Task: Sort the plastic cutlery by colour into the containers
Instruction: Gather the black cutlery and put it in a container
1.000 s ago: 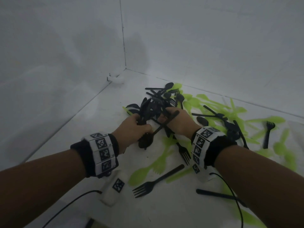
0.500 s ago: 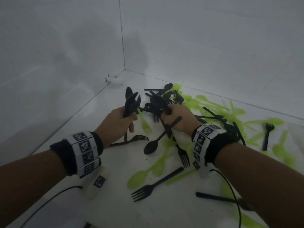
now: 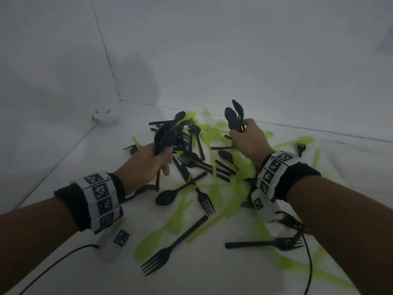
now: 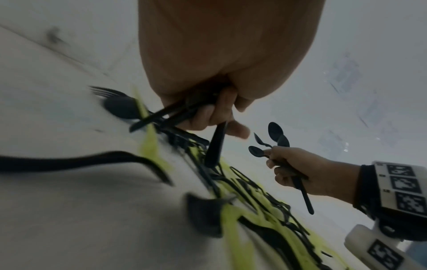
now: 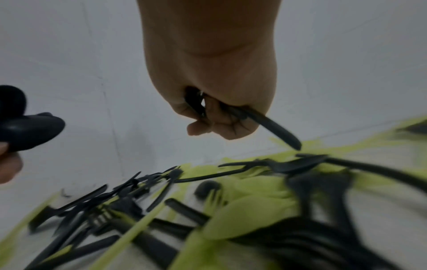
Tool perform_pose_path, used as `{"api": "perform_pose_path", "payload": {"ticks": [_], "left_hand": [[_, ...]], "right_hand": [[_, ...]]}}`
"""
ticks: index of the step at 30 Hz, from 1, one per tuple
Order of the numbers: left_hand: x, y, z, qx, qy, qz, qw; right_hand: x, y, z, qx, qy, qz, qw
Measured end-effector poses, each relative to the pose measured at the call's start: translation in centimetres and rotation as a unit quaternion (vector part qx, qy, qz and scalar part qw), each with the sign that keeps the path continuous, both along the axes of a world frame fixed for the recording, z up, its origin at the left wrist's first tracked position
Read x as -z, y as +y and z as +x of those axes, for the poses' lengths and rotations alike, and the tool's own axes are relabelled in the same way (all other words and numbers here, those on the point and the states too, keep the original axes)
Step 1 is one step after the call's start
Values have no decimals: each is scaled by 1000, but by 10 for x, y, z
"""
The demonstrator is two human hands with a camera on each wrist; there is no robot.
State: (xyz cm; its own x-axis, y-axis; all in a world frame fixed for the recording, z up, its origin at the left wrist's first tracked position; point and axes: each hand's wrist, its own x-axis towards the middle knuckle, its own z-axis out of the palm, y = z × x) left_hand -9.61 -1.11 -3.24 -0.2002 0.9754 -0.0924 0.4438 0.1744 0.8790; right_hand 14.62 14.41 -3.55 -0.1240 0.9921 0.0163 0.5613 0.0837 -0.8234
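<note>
- Black cutlery (image 3: 192,165) lay tangled with the lime-green pieces (image 3: 234,184) in a heap across the middle and right of the head view, spread on the white cloth (image 3: 63,167).
- My left hand (image 3: 146,165), centre-left in the frame, was curled round a bunch of black cutlery (image 3: 164,138); the left wrist view showed several dark handles fanning out below my fingers (image 4: 219,113).
- My right hand (image 3: 249,141) had come up off the pile since half a second earlier, when it was still pressed down among the pieces. It now gripped a cluster of black spoons (image 3: 234,118), bowls pointing up, just right of centre.
- My left hand had also shifted to the right and taken on a fuller bunch than the few pieces it held a moment before.
- Both fists being loaded with black only, I judged the gathering of that colour well under way, though plenty of black forks and spoons remained loose, such as the black fork (image 3: 170,250) at lower centre.
- No container showed in any view, so I could not tell where either bunch was meant to go; the green had not been touched.
</note>
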Motion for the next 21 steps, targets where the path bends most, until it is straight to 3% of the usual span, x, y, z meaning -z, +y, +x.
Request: {"api": "perform_pose_path", "payload": {"ticks": [6, 9, 15, 21], "left_hand": [[-10, 41, 59, 74, -50, 2, 996], [-14, 59, 101, 117, -52, 9, 992], [-11, 84, 188, 191, -79, 18, 978], [-9, 80, 266, 232, -103, -26, 967]], "right_hand": [[-9, -14, 68, 81, 39, 2, 996], [-11, -26, 103, 83, 72, 2, 994], [-13, -66, 177, 144, 75, 19, 987], [-9, -89, 227, 224, 218, 0, 950]]}}
